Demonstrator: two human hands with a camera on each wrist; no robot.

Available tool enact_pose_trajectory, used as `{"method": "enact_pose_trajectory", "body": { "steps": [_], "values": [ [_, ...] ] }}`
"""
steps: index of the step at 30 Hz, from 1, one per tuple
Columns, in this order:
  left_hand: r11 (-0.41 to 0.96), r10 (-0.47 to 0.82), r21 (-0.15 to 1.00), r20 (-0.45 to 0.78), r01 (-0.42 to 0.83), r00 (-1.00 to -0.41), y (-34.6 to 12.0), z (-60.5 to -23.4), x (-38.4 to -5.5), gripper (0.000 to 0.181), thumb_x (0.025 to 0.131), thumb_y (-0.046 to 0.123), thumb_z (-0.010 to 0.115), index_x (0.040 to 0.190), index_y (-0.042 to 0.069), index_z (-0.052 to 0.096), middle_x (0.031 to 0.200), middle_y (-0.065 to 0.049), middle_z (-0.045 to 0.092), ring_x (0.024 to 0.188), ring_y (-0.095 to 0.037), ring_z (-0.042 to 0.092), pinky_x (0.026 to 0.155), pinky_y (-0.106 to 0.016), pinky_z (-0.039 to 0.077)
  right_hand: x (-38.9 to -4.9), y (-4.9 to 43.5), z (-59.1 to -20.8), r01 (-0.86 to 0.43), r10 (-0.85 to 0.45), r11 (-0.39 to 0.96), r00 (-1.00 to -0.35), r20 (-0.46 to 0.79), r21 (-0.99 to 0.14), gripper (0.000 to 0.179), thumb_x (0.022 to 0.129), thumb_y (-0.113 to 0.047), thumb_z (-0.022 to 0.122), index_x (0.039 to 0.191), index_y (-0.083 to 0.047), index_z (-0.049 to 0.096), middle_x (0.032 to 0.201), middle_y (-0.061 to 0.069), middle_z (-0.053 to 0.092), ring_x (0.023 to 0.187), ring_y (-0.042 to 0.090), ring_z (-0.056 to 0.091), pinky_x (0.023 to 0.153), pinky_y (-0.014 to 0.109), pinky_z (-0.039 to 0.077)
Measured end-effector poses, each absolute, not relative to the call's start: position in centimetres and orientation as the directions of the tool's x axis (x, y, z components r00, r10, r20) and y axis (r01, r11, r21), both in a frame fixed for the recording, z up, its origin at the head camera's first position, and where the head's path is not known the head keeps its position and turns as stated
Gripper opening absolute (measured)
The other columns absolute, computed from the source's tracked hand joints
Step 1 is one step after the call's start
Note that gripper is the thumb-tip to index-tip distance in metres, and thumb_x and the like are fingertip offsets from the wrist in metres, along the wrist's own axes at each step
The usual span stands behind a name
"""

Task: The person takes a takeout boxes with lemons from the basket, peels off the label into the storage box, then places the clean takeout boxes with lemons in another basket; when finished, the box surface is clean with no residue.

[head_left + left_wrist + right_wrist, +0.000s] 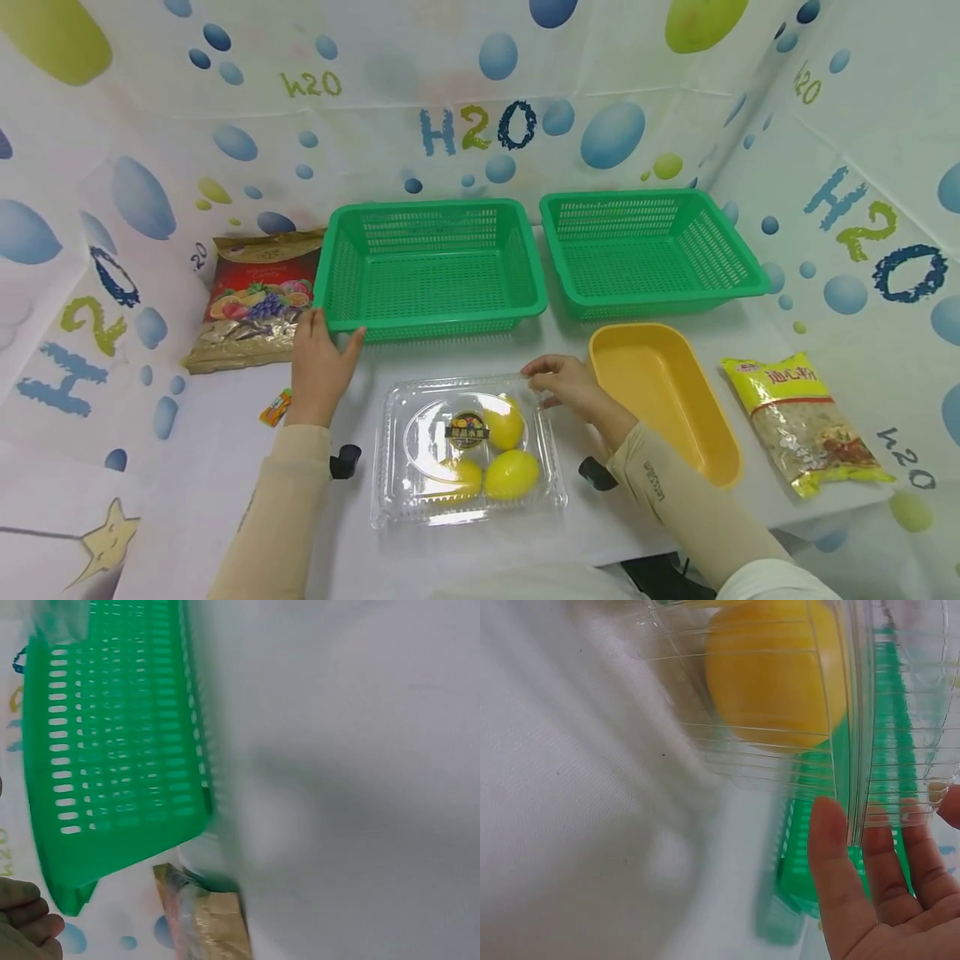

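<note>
- Taking the clear box as our clock's centre in the head view, we see a white-covered bench (198, 467) under everything.
- At 12 o'clock we find one green basket (450, 319); between 1 and 2, another green basket (667, 297).
- The clear box (431, 408) lies lid-down on the bench, near its front edge.
- At 10 o'clock we see the candy bag (258, 304), just beside the first basket.
- Between 2 and 3 sits the yellow tub (660, 400).
- Beyond it, at 3, we see the pasta bag (810, 429).
- Of the hands, the left hand (322, 367), at 10, has fingers extended and thumb spread, grasping nothing; its fingertips are at the first basket's 8 o'clock corner, though we cannot tell whether they touch. The right hand (573, 387), at 2, has bent fingers lightly gripping the box's corner.
- Inside the box we see three yellow fruits (512, 474), at 2, 4 and 6.
- Between 9 and 10 lies a small packet (277, 407).
</note>
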State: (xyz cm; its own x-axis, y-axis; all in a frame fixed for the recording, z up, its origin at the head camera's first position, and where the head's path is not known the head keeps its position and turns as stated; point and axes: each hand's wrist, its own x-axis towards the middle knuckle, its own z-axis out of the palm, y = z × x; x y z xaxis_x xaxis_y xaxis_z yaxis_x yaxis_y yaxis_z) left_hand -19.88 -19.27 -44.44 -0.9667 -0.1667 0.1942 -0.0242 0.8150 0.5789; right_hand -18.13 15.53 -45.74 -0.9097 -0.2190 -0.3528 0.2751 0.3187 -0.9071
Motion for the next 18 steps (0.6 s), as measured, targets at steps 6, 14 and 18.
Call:
{"method": "enact_pose_trajectory", "body": {
  "steps": [6,14,18],
  "values": [
    [0.772,-0.158,0.635,0.213,0.013,-0.964,-18.1,-41.8,-16.9,0.081,0.09,0.048,0.051,0.142,-0.008,0.023,0.146,-0.025,0.023,0.135,-0.042,0.023,0.107,-0.056,0.025,-18.0,15.6,-45.6,0.273,-0.209,0.342,-0.911,-0.356,-0.899,0.029,0.084,-0.008,0.056,0.11,0.002,0.061,0.114,0.015,0.06,0.091,0.018,0.057,0.074,0.034,0.055],
    [0.751,-0.102,0.654,0.255,0.094,-0.961,-16.1,-40.9,-11.2,0.074,0.087,0.04,0.06,0.138,-0.006,0.034,0.143,-0.023,0.031,0.132,-0.04,0.029,0.103,-0.058,0.03,-17.6,16.0,-45.0,0.181,-0.231,0.411,-0.927,-0.295,-0.893,0.03,0.084,-0.011,0.058,0.111,0.002,0.062,0.116,0.016,0.061,0.105,0.026,0.055,0.09,0.037,0.046],
    [0.764,-0.077,0.636,0.256,0.108,-0.964,-15.6,-41.3,-9.0,0.074,0.086,0.039,0.062,0.138,-0.006,0.035,0.142,-0.023,0.033,0.131,-0.041,0.031,0.101,-0.059,0.031,-17.5,15.9,-44.6,0.171,-0.248,0.424,-0.922,-0.296,-0.889,0.03,0.085,-0.012,0.058,0.112,0.001,0.061,0.118,0.016,0.06,0.108,0.028,0.054,0.092,0.039,0.045]
  ]
}}
